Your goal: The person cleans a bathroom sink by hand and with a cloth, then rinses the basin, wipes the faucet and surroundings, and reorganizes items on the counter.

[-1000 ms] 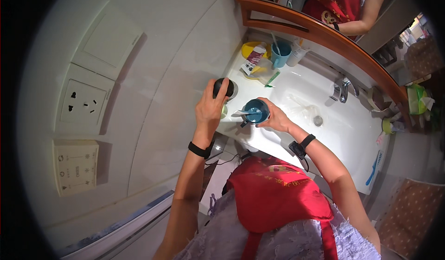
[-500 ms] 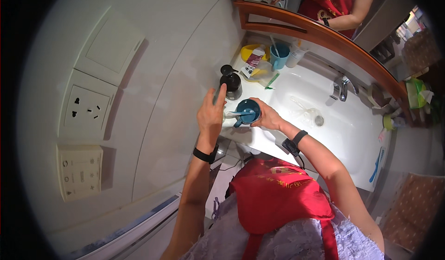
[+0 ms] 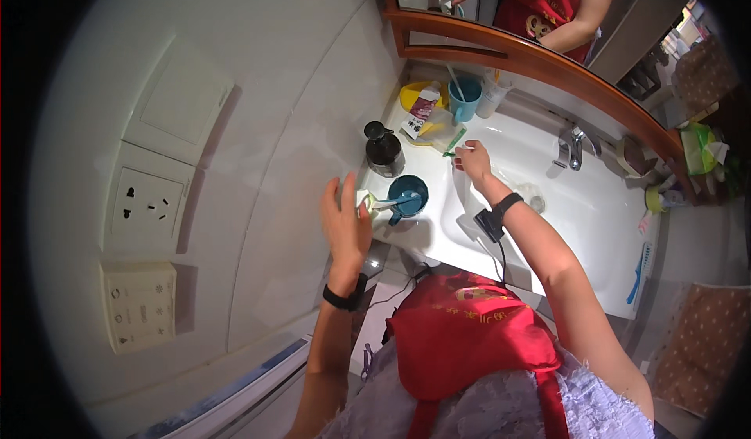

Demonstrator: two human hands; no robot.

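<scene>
A dark blue mug [image 3: 408, 197] stands on the counter's left part, its handle toward me. A toothbrush [image 3: 393, 202] lies across its mouth, head end inside. Just left of the mug, my left hand [image 3: 346, 224] is raised with its fingers apart, beside a small white and green object [image 3: 364, 199] that it partly hides. My right hand [image 3: 475, 163] reaches over the sink's left rim, fingers loosely bent and nothing visible in them. Its fingertips are close to a green-handled toothbrush [image 3: 456, 142]; whether they touch it I cannot make out.
A black pump bottle [image 3: 384, 153] stands by the wall. Behind are a yellow dish [image 3: 412, 95], a toothpaste tube [image 3: 423, 109], a light blue mug [image 3: 465, 104] and a clear cup [image 3: 493, 98]. The white sink [image 3: 579, 228] with its tap [image 3: 577, 151] extends right, below a wood-framed mirror [image 3: 501, 44].
My right hand has let go of the dark blue mug and moved up and right toward the green toothbrush. The mug now stands unheld. My left hand has dropped a little lower and left.
</scene>
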